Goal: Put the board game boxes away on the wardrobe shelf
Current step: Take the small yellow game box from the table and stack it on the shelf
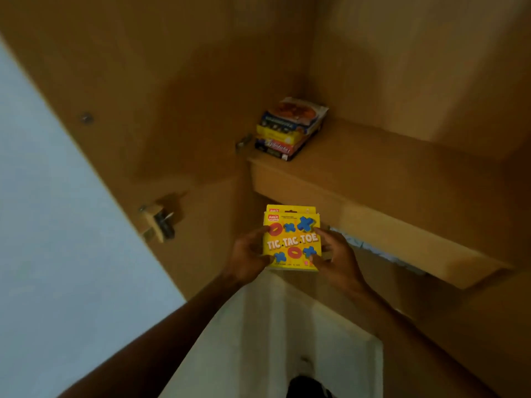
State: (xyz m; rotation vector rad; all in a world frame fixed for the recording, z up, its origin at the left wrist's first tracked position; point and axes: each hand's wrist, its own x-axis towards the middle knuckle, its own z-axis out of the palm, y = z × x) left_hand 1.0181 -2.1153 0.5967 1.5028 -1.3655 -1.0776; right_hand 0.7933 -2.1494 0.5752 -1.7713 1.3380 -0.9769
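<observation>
far left, a pale wall (43, 225) is seen, then the open wardrobe door (143, 96) with a metal hinge (161, 221) on its inner face. next, near centre, the left hand (247, 255) is clamped on the left edge of the tic tac toe box (291, 239), thumb on the front face, fingers wrapped behind. what looks like a second yellow box is held stacked just behind it, its top edge peeking out above. the boxes are held in the air below and in front of the wardrobe shelf (373, 173), not yet on it. on the far left end of that shelf a stack of game boxes (290, 129) is already laid flat. the right hand (336, 255) is pinched on the box's right edge, thumb on the front. the box is judged light, thin card, stiff enough but easily dented; glossy face may slip. it is best gripped by opposite side edges, as now, and slid on flat beside or on top of the stack.
</observation>
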